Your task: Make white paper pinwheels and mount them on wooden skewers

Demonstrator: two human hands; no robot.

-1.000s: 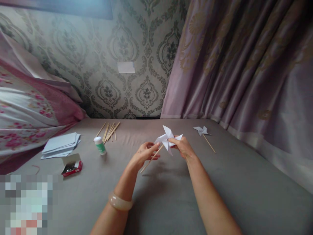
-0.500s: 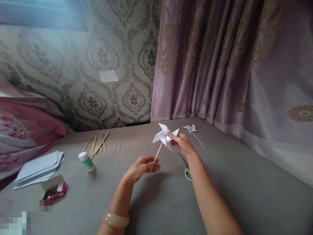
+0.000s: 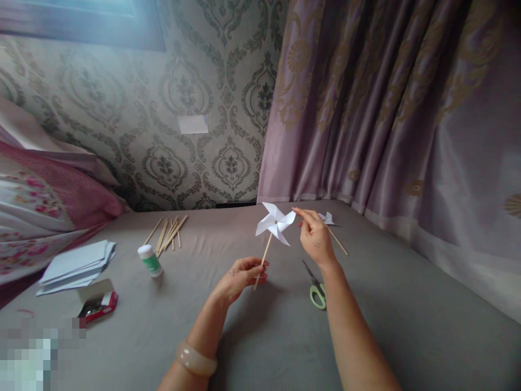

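My left hand [image 3: 240, 277] pinches the lower end of a thin wooden stick and holds up a white paper pinwheel [image 3: 275, 223] above the grey bed. My right hand [image 3: 313, 234] hovers just right of the pinwheel's blades, forefinger stretched towards a blade tip, holding nothing that I can see. A second white pinwheel [image 3: 330, 222] on a stick lies on the bed behind my right hand, partly hidden by it. Green-handled scissors [image 3: 315, 288] lie on the bed under my right forearm.
Several loose wooden sticks [image 3: 169, 233] lie near the wall. A small white and green glue bottle [image 3: 150, 260], a stack of white paper [image 3: 77, 260] and a small open red box [image 3: 96, 301] sit at the left. Floral bedding [image 3: 36, 217] is piled left; a curtain [image 3: 386, 108] hangs right.
My right hand has let go of the pinwheel blade and drawn a little to the right. My left hand has turned the stick more upright. The scissors have come into view.
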